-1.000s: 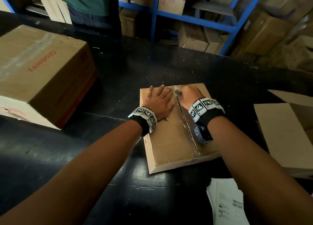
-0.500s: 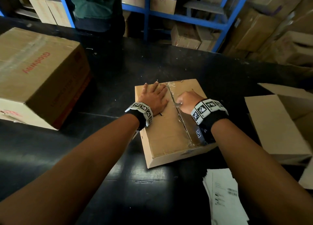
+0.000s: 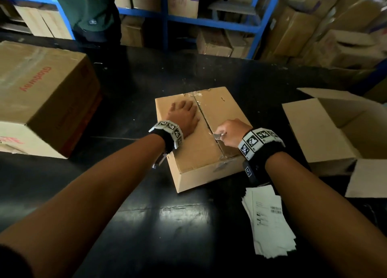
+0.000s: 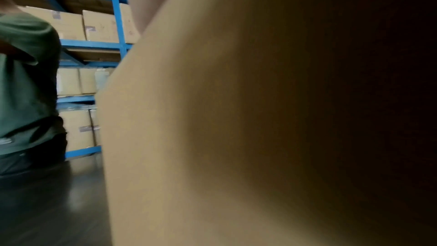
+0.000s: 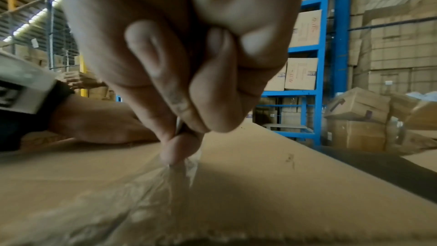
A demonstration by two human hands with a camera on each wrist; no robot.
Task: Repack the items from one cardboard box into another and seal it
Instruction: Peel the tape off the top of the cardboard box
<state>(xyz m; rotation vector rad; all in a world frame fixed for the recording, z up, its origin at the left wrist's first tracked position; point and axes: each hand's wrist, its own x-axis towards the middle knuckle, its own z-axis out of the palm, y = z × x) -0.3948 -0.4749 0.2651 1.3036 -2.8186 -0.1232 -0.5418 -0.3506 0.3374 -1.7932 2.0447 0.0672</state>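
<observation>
A flat, taped cardboard box (image 3: 196, 152) lies on the black table in front of me. My left hand (image 3: 184, 116) rests flat on its left flap, fingers straight. My right hand (image 3: 230, 134) pinches a small metal blade (image 3: 218, 136) set into the clear tape along the centre seam (image 3: 204, 115). The seam behind the blade is split open. In the right wrist view the right hand's fingers (image 5: 179, 100) pinch the blade (image 5: 179, 126) just above crumpled tape (image 5: 184, 168). An open, empty-looking cardboard box (image 3: 339, 131) stands to the right. The left wrist view is mostly filled by the box side (image 4: 212, 138).
A large closed box with red lettering (image 3: 39, 95) sits on the table at the left. A stack of printed papers (image 3: 270, 219) lies near my right forearm. A person in a green shirt (image 3: 88, 10) stands beyond the table, before blue shelving (image 3: 209, 20) stacked with cartons.
My right hand has drawn the blade toward me along the seam, from the far end to near the front edge, slitting the tape. The left hand stayed pressed on the left flap.
</observation>
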